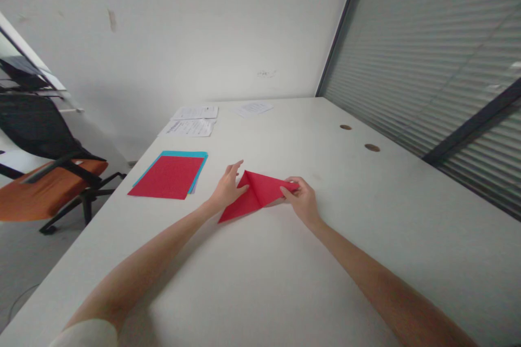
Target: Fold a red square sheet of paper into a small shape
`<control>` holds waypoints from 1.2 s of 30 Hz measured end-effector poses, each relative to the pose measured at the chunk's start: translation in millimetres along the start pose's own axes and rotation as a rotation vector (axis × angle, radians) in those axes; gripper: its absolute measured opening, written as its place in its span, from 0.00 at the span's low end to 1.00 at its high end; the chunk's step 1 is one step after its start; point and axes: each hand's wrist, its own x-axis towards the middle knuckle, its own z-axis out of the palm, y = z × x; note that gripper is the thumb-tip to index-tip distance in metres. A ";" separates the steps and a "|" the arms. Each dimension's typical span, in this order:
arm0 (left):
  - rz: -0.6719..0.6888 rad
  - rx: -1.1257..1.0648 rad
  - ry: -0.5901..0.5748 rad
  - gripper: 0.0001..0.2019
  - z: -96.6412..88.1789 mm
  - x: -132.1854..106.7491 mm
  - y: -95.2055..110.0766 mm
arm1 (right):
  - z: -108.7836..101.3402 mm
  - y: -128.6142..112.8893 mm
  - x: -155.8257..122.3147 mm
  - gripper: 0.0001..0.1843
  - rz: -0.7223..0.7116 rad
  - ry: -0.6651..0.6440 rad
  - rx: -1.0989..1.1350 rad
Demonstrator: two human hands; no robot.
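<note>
The folded red paper point(254, 192) is located on the white table point(244, 282), between the two hands and to the right of the paper stack point(166, 176). Its long axis runs from a near-left corner to a far-right corner. A crease crosses this axis, from the far peak to the near edge.

Right hand point(303, 198): grasps the right corner of the folded red paper, thumb on the visible face, fingers behind. From this grip, the bulk of the sheet extends to the left and slightly near. The right portion appears slightly raised above the table.

Left hand point(228, 190): is not closed. The fingers are spread and point to the far side; the thumb lies over the left portion, its tip short of the crease. Whether the thumb applies pressure cannot be told. The left hand is nearer to the far peak; the right hand is at the opposite end of the long axis.

Markings: the printed sheets point(188, 128) at the far left carry rows of dark text, too small to read. The loose sheet point(254, 109) to their right also bears illegible lines. Faint wall marks point(266, 74) cannot be deciphered. No brand or label is legible.
</note>
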 end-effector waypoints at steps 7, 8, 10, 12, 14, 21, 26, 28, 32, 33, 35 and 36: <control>0.533 0.618 -0.265 0.19 15.9 -29.4 25.0 | 2.8 0.1 -3.0 0.20 0.007 -0.013 -0.132; 0.520 0.616 -0.257 0.18 22.0 -32.2 22.8 | 1.3 -0.5 -2.3 0.19 0.001 -0.049 -0.152; 0.507 0.595 -0.235 0.17 31.9 -34.5 15.6 | -4.3 -2.5 0.5 0.18 -0.025 -0.153 -0.188; 0.515 0.549 -0.215 0.20 36.9 -33.3 7.7 | -12.6 -5.9 5.0 0.19 -0.089 -0.282 -0.211; 0.530 0.502 -0.224 0.23 37.2 -30.7 2.0 | -21.9 -9.5 9.8 0.22 -0.182 -0.396 -0.250; 0.624 0.400 -0.358 0.21 30.9 -26.9 -1.7 | -41.8 -7.0 20.6 0.15 -0.542 -0.581 -0.591; 0.605 0.451 -0.315 0.21 31.4 -29.6 -1.8 | -45.4 2.2 24.1 0.20 -0.506 -0.825 -0.720; 0.568 0.483 -0.289 0.23 32.1 -30.8 -1.0 | -46.5 4.8 24.5 0.19 -0.450 -0.816 -0.719; 0.532 0.511 -0.286 0.24 33.7 -32.4 1.1 | -45.9 6.4 23.8 0.13 -0.364 -0.715 -0.601; 0.532 0.513 -0.284 0.24 34.1 -32.6 1.5 | -44.7 6.1 23.9 0.12 -0.348 -0.688 -0.561; 0.536 0.515 -0.280 0.24 34.8 -32.9 1.9 | -40.3 5.3 25.6 0.11 -0.298 -0.637 -0.493; 0.537 0.516 -0.279 0.25 35.2 -33.0 1.9 | -37.1 5.1 27.5 0.11 -0.259 -0.612 -0.462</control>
